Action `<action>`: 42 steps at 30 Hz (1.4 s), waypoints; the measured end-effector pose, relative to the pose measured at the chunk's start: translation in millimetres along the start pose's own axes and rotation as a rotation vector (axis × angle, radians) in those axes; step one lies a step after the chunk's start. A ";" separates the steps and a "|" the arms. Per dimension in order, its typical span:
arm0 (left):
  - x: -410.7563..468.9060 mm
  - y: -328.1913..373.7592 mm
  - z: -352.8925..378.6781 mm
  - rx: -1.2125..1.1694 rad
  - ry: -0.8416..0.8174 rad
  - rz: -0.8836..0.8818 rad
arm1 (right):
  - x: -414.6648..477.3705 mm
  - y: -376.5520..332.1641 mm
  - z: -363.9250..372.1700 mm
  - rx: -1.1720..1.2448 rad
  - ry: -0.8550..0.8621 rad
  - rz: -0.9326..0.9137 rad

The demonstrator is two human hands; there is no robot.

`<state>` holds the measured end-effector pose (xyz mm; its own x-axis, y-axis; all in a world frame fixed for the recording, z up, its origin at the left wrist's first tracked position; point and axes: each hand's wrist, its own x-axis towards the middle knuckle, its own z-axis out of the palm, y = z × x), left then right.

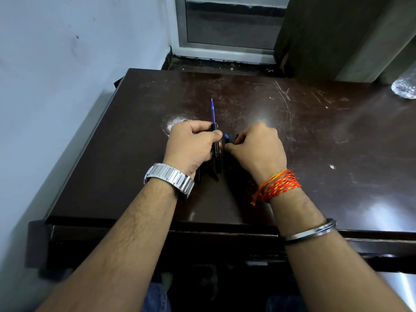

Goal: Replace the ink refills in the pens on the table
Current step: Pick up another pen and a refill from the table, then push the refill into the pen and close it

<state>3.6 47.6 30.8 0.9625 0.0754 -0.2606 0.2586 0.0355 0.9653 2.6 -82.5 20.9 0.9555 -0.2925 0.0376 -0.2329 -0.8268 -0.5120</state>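
Seated at a dark, glossy, heavily scratched wooden table (292, 136), a person is gripping a slim black pen barrel (217, 157) in the left hand (191, 147), fingers curling closed around it, thumb pressing near its top. White lettering is running along the barrel; it appears to read "OCTANE Gel", though the print is small. A thin blue ink refill (213, 111) is sticking out of the barrel's far end, pointing toward 12 o'clock, its fine tip well clear of the fingers. At 3 o'clock from the barrel, the right hand (256, 147) is pinching narrowly on a small blue-ended piece (227, 137); what it is cannot be told. A brushed steel link watch (168, 177) is circling the left wrist, while knotted red-and-yellow threads (278, 185) and a plain metal bangle (310, 231) are sitting on the right forearm.
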 end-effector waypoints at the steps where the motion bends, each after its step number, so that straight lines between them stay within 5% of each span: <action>1: -0.2 -0.2 0.0 0.004 -0.004 0.001 | -0.2 -0.6 0.9 -0.011 -0.006 0.001; 8: -0.1 -4.7 0.1 0.067 -0.043 0.023 | 3.4 -2.8 -3.3 0.306 0.143 0.016; 14: -4.8 -6.4 4.5 0.104 -0.219 -0.009 | 10.8 -5.4 -11.9 1.118 0.077 0.131; 42: 1.5 -13.6 3.7 0.140 -0.161 0.100 | 7.9 -5.3 -8.9 1.033 -0.044 0.060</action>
<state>1.9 43.5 17.3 0.9816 -0.0885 -0.1690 0.1597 -0.1038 0.9817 9.7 -84.7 31.5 0.9580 -0.2850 -0.0329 -0.0314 0.0097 -0.9995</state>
